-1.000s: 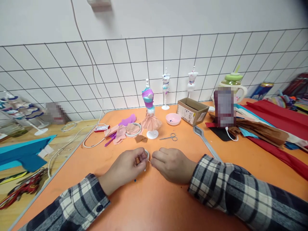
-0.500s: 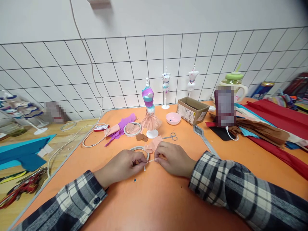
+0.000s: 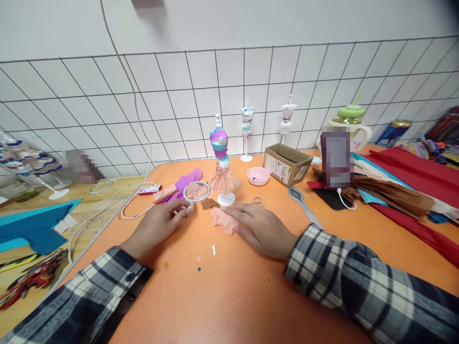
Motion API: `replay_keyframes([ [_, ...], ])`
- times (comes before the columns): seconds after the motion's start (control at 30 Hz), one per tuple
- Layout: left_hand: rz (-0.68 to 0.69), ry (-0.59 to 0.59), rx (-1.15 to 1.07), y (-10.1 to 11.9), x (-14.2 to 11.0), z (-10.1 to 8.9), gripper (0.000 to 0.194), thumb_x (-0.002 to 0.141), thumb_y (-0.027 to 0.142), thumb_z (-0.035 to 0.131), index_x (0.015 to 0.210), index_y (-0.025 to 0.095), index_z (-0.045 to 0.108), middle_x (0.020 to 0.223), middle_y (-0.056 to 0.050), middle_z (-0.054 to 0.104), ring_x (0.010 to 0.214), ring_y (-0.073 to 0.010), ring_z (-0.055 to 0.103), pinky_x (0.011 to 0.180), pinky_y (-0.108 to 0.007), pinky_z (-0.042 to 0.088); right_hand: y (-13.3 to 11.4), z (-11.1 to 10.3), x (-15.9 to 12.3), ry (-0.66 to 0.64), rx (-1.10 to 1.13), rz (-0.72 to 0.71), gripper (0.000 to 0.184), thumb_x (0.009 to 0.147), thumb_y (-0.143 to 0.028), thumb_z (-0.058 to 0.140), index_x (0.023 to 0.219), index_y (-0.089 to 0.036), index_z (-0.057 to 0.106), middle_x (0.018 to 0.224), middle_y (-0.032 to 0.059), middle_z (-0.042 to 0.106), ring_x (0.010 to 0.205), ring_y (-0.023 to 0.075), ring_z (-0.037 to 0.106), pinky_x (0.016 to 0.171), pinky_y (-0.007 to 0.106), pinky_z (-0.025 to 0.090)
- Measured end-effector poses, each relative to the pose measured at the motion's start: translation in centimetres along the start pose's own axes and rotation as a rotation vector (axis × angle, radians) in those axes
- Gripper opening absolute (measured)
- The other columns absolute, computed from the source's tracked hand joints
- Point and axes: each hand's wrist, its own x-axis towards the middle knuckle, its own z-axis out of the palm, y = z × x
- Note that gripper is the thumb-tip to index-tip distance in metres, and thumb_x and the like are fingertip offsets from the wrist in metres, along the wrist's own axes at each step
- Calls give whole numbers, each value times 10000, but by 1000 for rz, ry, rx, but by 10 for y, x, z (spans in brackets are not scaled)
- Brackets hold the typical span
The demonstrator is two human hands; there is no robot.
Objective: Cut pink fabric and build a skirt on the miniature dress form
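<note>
My left hand is curled near the table's middle left, with a bit of white rim at its fingertips that looks like a roll of tape, mostly hidden. My right hand lies low with fingers stretched out flat, its fingertips at the edge of a crinkled peach piece of paper or cloth. Just beyond stands a small dress form in a purple and blue top and a gathered peach skirt. Scissors lie behind my right hand, partly covered. A white ring rests on peach and purple scraps.
A pink bowl, a cardboard box and two more dress forms stand at the back. To the right are a phone, a lidded cup and coloured sheets. Red-handled tools and a white cable lie left.
My hands have moved apart, and the thin strip pinched between them is gone from there. The left hand went left and away from me with the tape roll. The right fingers have straightened.
</note>
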Motion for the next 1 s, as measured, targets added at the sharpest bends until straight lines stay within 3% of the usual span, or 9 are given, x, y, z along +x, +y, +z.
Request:
replay_keyframes([
  [0.13, 12, -85, -21, 5, -3, 2, 656, 897, 497, 474, 1486, 253, 320, 903, -22, 717, 788, -228, 659, 691, -301, 458, 14, 5, 1, -203, 116, 51, 747, 899, -97, 421, 1557, -208, 84, 1175, 100, 657, 1062, 227, 587, 892, 386, 461],
  [0.27, -21, -173, -272, 5, -1, 13, 567, 925, 543, 400, 1364, 191, 468, 1001, -77, 691, 885, -244, 649, 767, -343, 499, 10, 7, 1, -373, 95, 64, 751, 900, -171, 469, 1557, -161, 104, 1183, 130, 652, 1032, 268, 593, 900, 442, 451],
  [0.37, 9, -31, -307, 0, 0, 14, 455, 951, 473, 369, 1246, 176, 547, 1145, -103, 656, 1051, -258, 608, 907, -388, 473, 6, 5, 3, -425, 110, 84, 748, 910, -218, 495, 1555, -151, 124, 1253, 156, 615, 1084, 282, 575, 917, 447, 439],
  [0.47, 231, 162, -26, 8, -5, 12, 333, 943, 362, 429, 1166, 179, 596, 1138, -106, 653, 1077, -266, 575, 959, -418, 424, 4, 5, 4, -442, 145, 78, 744, 917, -239, 503, 1556, -162, 131, 1279, 153, 604, 1105, 281, 562, 938, 448, 423],
  [0.57, 606, -18, 163, 30, -15, 16, 282, 931, 227, 429, 1129, 225, 631, 1086, -74, 680, 1019, -237, 591, 924, -386, 429, 4, 6, 2, -422, 161, 70, 768, 923, -258, 511, 1563, -180, 92, 1310, 142, 589, 1099, 269, 559, 959, 446, 408],
  [0.6, 620, -46, 226, 37, -17, 18, 302, 930, 210, 426, 1163, 235, 616, 1157, -74, 668, 1068, -246, 581, 953, -405, 410, 4, 7, 2, -418, 163, 67, 769, 928, -264, 509, 1564, -188, 83, 1322, 137, 582, 1104, 265, 556, 966, 444, 403],
  [0.77, 236, 43, 417, 38, -18, 9, 315, 883, 458, 526, 941, 163, 623, 947, -118, 681, 892, -290, 611, 775, -397, 441, 5, 7, 0, -392, 156, 36, 729, 936, -294, 503, 1557, -188, 137, 1292, 128, 586, 1124, 257, 527, 972, 422, 393],
  [0.9, 161, -233, 293, 8, -15, -10, 290, 873, 473, 521, 929, 228, 668, 903, -56, 714, 825, -242, 642, 723, -327, 438, 4, 10, 6, -306, 105, 49, 663, 942, -291, 481, 1542, -206, 211, 1198, 117, 609, 1099, 256, 503, 965, 419, 376],
  [1.0, 93, -287, 113, -8, -12, -18, 273, 876, 419, 498, 976, 254, 692, 947, -31, 728, 828, -212, 647, 721, -286, 451, 2, 19, 15, -313, 70, 80, 675, 959, -311, 451, 1556, -206, 154, 1099, 103, 642, 1009, 257, 513, 926, 429, 375],
])
